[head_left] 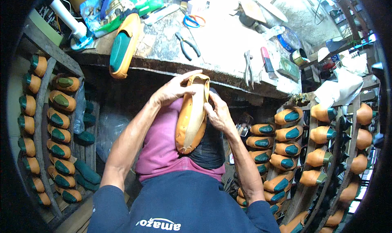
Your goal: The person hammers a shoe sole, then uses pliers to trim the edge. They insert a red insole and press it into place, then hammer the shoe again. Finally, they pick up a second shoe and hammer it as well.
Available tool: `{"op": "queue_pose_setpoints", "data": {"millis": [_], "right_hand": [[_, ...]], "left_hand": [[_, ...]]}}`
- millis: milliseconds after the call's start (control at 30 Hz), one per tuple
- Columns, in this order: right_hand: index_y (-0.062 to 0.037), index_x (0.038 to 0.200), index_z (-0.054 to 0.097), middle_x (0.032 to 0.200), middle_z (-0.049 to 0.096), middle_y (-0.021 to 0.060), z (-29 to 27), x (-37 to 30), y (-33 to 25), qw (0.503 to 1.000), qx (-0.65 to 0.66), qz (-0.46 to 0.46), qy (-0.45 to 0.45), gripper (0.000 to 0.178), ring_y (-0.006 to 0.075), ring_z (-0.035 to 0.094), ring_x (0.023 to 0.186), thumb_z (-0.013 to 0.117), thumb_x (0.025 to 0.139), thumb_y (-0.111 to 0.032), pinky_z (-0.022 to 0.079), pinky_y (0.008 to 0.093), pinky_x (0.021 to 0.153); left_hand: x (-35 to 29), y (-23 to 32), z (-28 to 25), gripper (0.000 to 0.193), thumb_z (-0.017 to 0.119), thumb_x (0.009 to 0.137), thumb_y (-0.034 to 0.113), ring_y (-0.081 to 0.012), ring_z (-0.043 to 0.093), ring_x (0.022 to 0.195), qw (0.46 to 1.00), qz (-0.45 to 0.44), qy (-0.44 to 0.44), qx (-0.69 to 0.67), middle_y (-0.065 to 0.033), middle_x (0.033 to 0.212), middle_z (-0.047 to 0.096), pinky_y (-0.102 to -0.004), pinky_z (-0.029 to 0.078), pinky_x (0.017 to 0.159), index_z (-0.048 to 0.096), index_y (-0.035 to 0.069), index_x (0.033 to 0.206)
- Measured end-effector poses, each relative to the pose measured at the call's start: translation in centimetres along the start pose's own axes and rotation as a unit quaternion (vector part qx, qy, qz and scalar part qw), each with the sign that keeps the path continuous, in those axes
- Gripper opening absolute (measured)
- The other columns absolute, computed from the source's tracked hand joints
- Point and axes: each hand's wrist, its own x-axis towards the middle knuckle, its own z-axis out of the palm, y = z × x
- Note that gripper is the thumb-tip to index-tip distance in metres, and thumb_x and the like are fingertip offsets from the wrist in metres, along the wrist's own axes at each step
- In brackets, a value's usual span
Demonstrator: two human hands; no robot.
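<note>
Over my lap I hold a tan leather shoe (191, 118), its pale underside facing up and its narrow end toward my body. My left hand (172, 89) grips the shoe's far left edge, with the thumb laid across it. Closed on the far right edge is my right hand (219, 112), thumb near the rim. Small holes or tacks dot the leather on its left side. Another tan shoe with a green sole-shaped form (121, 49) rests on the workbench, overhanging its front edge.
Pliers (188, 46), orange-and-blue scissors (194, 21), pincers (248, 68) and a red-handled tool (268, 63) lie on the workbench (228, 49). Wooden racks with rows of tan-and-green shoes stand at my left (43, 110) and right (269, 167). A white lamp arm (67, 15) rises at the far left.
</note>
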Motion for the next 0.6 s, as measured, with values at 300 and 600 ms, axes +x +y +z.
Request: {"op": "queue_pose_setpoints", "data": {"millis": [300, 600], "right_hand": [[0.0017, 0.135, 0.074, 0.105, 0.08, 0.0135, -1.9, -1.8, -1.8, 0.999, 0.038, 0.031, -0.021, 0.036, 0.0189, 0.077, 0.092, 0.08, 0.105, -0.018, 0.063, 0.0363, 0.087], [0.001, 0.121, 0.068, 0.109, 0.074, 0.0309, -22.6, 8.7, 5.3, 0.877, -0.389, 0.067, 0.273, 0.033, 0.0535, 0.074, 0.104, 0.07, 0.101, -0.026, 0.06, 0.0601, 0.088]], "left_hand": [[-2.8, -1.6, 4.1, 0.052, 0.082, 0.107, 0.016, -0.0171, 0.068, 0.133, 0.989, 0.016, 0.13, 0.066, -0.0105, 0.142, 0.074, -0.0359, 0.052, 0.119, 0.064, 0.002, 0.154], [-2.8, -0.9, 4.5, 0.017, 0.078, 0.111, 0.017, -0.0089, 0.074, 0.095, 0.972, 0.035, 0.203, 0.112, -0.0004, 0.103, 0.08, -0.0267, 0.059, 0.086, 0.078, 0.002, 0.119]]}}
